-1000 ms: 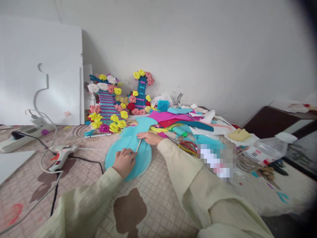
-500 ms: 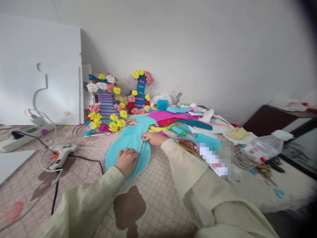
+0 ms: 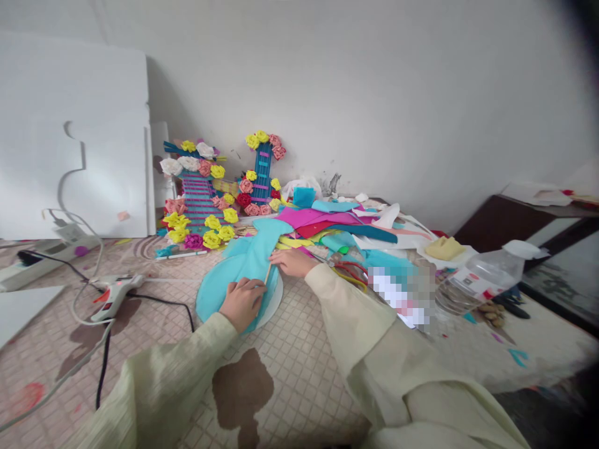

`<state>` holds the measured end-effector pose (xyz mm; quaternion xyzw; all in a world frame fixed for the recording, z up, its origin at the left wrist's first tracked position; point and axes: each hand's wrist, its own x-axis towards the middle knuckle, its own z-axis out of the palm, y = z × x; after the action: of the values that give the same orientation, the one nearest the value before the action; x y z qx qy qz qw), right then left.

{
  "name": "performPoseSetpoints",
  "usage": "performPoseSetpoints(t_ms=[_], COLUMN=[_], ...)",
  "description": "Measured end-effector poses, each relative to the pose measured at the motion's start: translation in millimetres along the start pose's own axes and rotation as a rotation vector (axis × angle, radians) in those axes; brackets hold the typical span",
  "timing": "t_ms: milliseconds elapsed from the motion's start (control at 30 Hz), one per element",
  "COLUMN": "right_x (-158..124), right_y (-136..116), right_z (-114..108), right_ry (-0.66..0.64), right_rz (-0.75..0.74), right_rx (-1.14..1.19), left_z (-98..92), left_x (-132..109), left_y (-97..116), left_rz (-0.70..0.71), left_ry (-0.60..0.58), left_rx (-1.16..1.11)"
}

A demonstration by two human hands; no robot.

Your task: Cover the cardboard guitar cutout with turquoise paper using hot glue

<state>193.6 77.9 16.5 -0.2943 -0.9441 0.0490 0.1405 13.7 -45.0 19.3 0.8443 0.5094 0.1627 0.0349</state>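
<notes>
A round turquoise felt piece [image 3: 219,290] lies on a white disc on the tiled floor in front of me. My left hand [image 3: 242,302] rests on its near right part, fingers curled and pressing down. My right hand [image 3: 291,262] sits at the felt's far right edge and pinches a thin wooden stick [image 3: 267,274], which slants down toward my left hand. A strip of the same turquoise felt [image 3: 264,240] runs back toward the pile of scraps.
A glue gun [image 3: 115,295] with its cable lies to the left, beside a power strip [image 3: 32,263]. Flower-covered craft pieces [image 3: 201,196] stand by the wall. A heap of coloured felt [image 3: 337,227], a plastic bottle [image 3: 482,274] and a dark low table [image 3: 519,224] are on the right.
Both hands and the stick have shifted slightly right and away across the felt. The white disc now shows past the felt's right edge.
</notes>
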Motion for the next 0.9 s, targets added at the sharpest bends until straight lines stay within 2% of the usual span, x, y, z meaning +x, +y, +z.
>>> performPoseSetpoints(t_ms=[233, 433, 900], right_x=[-5, -7, -15], right_y=[1, 1, -3], right_z=[1, 2, 7], right_ry=[0.046, 0.052, 0.065], right_rz=[-0.013, -0.042, -0.005], right_rx=[-0.005, -0.012, 0.003], left_z=[0.3, 8.4, 15.4], left_x=[4, 7, 16], left_y=[2, 1, -1], left_rz=[0.006, 0.037, 0.053], left_ry=[-0.029, -0.053, -0.013], left_rx=[-0.086, -0.175, -0.248])
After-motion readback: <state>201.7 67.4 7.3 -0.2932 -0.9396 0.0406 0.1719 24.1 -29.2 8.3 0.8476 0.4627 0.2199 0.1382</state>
